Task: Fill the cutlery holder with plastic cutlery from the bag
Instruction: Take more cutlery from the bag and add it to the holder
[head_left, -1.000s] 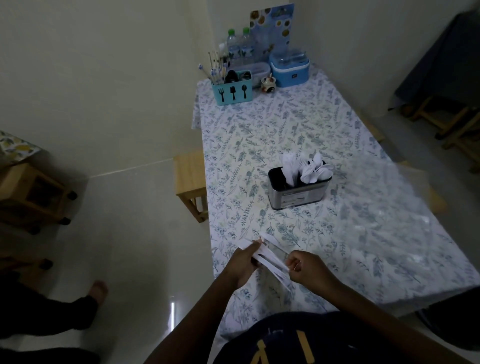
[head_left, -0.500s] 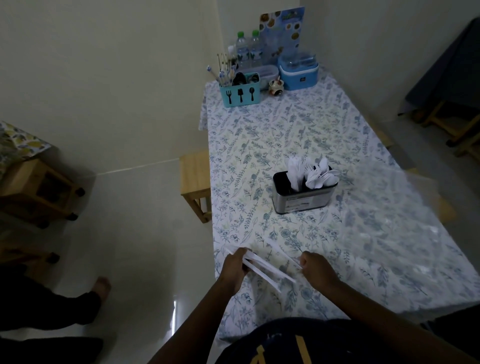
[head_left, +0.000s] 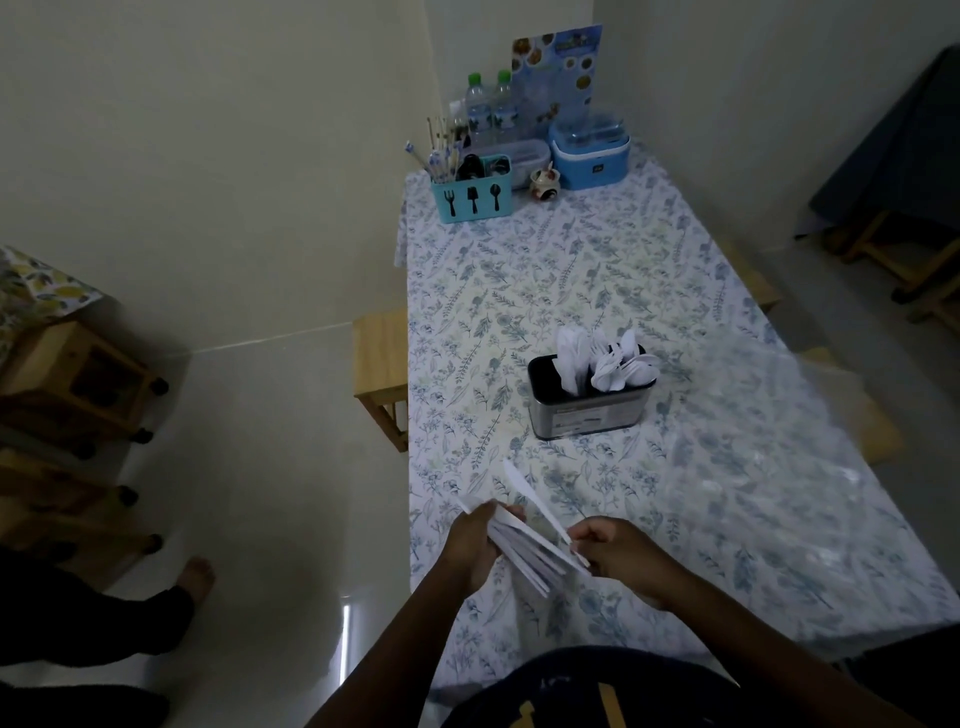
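Note:
A black and silver cutlery holder (head_left: 592, 410) stands mid-table with several white plastic spoons and forks (head_left: 608, 358) sticking out of its top. Close to the table's near edge my left hand (head_left: 470, 540) grips a bundle of white plastic cutlery (head_left: 524, 556) by one end. My right hand (head_left: 618, 551) pinches the bundle's other end, and one white piece (head_left: 527, 493) juts up toward the holder. A clear plastic bag (head_left: 810, 467) lies flat on the table's right side, hard to make out.
A floral cloth covers the table (head_left: 545, 270). At the far end stand a teal caddy (head_left: 472, 195), two water bottles (head_left: 491, 111), a blue box (head_left: 589, 153) and a menu card (head_left: 558, 73). Wooden stools (head_left: 379, 358) flank the table. A person's foot (head_left: 195, 574) rests on the floor at left.
The camera has shifted so the table sits further right in view. My hands stay together on the bundle, which now fans out lower, with one piece lifted above the rest.

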